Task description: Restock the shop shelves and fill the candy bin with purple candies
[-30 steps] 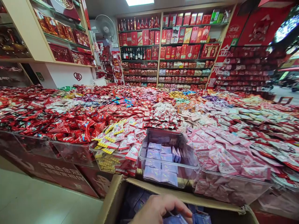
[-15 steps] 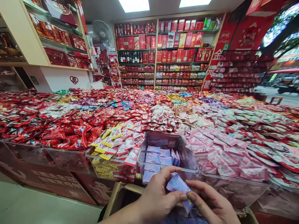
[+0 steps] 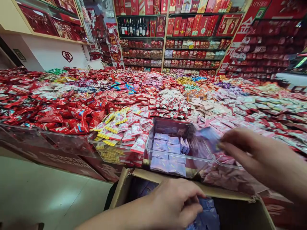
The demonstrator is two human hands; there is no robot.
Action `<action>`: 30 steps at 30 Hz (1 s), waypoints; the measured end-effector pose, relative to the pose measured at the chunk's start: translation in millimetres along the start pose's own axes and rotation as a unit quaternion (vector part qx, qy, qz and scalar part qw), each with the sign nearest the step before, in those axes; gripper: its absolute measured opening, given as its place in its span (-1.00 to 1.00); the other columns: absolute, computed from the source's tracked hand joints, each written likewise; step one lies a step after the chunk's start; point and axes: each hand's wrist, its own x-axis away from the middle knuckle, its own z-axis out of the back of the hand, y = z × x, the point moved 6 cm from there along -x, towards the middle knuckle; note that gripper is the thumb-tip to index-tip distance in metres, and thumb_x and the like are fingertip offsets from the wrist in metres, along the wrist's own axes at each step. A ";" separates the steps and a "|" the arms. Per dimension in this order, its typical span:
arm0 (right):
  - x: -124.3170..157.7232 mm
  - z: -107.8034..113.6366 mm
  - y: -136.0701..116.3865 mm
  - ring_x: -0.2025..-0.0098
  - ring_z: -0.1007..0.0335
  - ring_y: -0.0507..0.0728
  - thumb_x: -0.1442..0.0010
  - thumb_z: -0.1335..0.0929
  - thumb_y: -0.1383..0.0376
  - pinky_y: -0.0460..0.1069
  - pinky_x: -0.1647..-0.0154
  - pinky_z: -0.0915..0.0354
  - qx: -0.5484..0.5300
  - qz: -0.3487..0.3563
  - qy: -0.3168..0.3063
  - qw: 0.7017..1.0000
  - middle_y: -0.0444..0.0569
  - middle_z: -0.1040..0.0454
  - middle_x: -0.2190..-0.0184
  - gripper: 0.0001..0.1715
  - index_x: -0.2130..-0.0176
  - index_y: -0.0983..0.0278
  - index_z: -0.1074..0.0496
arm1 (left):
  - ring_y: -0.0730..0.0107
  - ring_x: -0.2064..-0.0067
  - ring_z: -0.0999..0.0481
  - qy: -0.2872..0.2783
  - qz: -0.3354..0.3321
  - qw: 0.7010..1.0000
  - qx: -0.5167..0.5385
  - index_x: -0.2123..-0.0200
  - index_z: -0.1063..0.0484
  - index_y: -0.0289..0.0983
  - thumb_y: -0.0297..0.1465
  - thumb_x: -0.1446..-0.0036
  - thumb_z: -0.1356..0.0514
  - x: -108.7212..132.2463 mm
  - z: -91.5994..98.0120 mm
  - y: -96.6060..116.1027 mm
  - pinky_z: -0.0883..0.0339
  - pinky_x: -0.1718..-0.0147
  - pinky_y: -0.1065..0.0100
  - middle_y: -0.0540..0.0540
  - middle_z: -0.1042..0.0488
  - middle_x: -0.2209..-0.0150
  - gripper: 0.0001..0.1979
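Observation:
A purple candy packet (image 3: 208,138), smeared by motion, is pinched in my right hand (image 3: 249,153) above the right side of a clear plastic bin (image 3: 168,125). Inside that bin, flat purple packets (image 3: 168,147) lie in rows, with several standing on edge at their right. My left hand (image 3: 178,199) reaches into an open cardboard box (image 3: 240,195) below the bin. Its fingers are curled over purple packets (image 3: 207,214) in the box; whether they grip one is hidden.
Heaps of wrapped sweets surround the bin: red packets (image 3: 69,116) and yellow-and-pink ones (image 3: 124,124) at left, pink ones (image 3: 227,123) at right. Shelves (image 3: 165,41) with bottles and red boxes stand behind. Tiled floor (image 3: 55,188) shows at lower left.
My hands have parted: the right has moved right and up with the purple packet, while the left has dropped into the cardboard box. The view has tilted down.

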 end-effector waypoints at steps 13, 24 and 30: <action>-67.1 -143.5 -61.4 0.35 -0.48 0.21 0.30 -0.38 0.62 -0.06 0.39 -0.33 0.235 0.066 -0.461 0.853 0.13 -0.54 0.48 -0.69 0.43 0.47 -0.53 | 0.39 0.33 -0.47 -0.127 -0.102 0.973 -0.163 0.23 -0.43 -0.26 -0.39 -0.10 -0.13 5.4 -14.1 7.9 -0.23 0.41 0.47 -0.04 -0.50 0.38 -0.83; -61.5 -146.1 -52.5 0.42 -0.44 0.01 -0.04 -0.36 0.39 -0.08 0.42 -0.35 0.205 0.024 -0.507 0.837 -0.03 -0.54 0.37 -0.77 0.22 0.39 -0.46 | 0.36 0.35 -0.49 -0.151 -0.089 0.969 -0.174 0.23 -0.45 -0.23 -0.37 -0.09 -0.13 6.9 -15.8 6.7 -0.23 0.45 0.45 -0.03 -0.52 0.39 -0.82; -58.8 -155.2 -48.5 0.20 -0.46 0.26 0.13 -0.40 0.48 -0.05 0.35 -0.32 0.218 0.055 -0.482 0.847 0.27 -0.52 0.27 -0.65 0.24 0.51 -0.50 | 0.35 0.33 -0.49 -0.167 -0.072 0.965 -0.189 0.22 -0.44 -0.22 -0.35 -0.09 -0.13 6.4 -17.4 4.8 -0.24 0.45 0.46 -0.03 -0.52 0.38 -0.82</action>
